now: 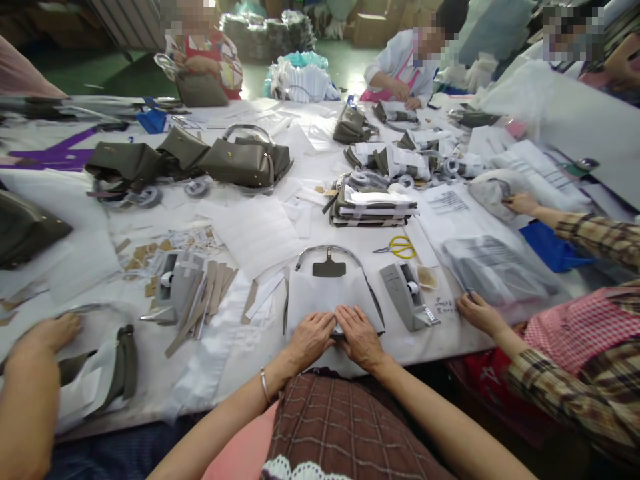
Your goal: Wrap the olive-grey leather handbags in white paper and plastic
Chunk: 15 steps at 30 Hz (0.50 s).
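A grey-brown handbag lies flat at the table's near edge, mostly covered by a white foam sheet. Its wrapped handle arches away from me, and a dark tag sits inside the arch. My left hand and my right hand meet at the bag's near edge. Their fingers rest over the sheet, close together, with the thumbs lower at the edge and partly hidden. To the left stands a grey tape dispenser; another tape dispenser is on the right.
Yellow-handled scissors lie beyond the right dispenser. A stack of wrapped bags and several handbags occupy the table's far half. A co-worker's hand is at left; another co-worker's hand touches a plastic-covered bag at right.
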{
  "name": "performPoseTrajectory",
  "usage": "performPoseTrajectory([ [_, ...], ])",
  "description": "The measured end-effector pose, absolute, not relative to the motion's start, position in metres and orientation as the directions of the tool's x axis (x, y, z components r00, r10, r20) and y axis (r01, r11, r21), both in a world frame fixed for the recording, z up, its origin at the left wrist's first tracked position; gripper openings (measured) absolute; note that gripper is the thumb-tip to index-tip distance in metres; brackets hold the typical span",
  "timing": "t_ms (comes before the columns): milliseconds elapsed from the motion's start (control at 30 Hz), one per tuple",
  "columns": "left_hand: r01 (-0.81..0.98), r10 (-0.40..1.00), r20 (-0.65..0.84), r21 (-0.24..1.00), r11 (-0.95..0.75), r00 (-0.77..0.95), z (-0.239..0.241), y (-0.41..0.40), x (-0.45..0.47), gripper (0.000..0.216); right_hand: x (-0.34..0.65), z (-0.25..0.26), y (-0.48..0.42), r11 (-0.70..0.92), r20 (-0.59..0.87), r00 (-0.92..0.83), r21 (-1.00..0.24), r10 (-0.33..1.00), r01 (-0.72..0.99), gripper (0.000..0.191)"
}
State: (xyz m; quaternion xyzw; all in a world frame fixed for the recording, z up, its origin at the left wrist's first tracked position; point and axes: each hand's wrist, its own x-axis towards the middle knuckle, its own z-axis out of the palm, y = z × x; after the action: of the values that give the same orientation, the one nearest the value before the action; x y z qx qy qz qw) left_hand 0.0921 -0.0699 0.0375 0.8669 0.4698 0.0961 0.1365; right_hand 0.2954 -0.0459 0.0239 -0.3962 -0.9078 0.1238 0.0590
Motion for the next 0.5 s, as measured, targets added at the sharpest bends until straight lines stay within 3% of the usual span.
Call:
performPoseTrajectory([
  [267,0.805,0.855,-0.038,0.36,-0.471,0.518,0.039,-0.067,0.098,0.037,0.288,0.021,-0.046,0.599,-0.086,-0.651,-0.316,0.754,0.736,0.058],
  [367,0.815,0.872,-0.041,0.38,-0.438,0.488,0.041,-0.069,0.098,0.041,0.286,0.024,-0.045,0.58,-0.131,-0.641,-0.318,0.756,0.75,0.065],
  [500,0.83,0.89,-0.038,0.379,-0.408,0.455,0.042,-0.071,0.095,0.05,0.286,0.037,-0.029,0.513,-0.297,-0.636,-0.398,0.712,0.761,0.08],
])
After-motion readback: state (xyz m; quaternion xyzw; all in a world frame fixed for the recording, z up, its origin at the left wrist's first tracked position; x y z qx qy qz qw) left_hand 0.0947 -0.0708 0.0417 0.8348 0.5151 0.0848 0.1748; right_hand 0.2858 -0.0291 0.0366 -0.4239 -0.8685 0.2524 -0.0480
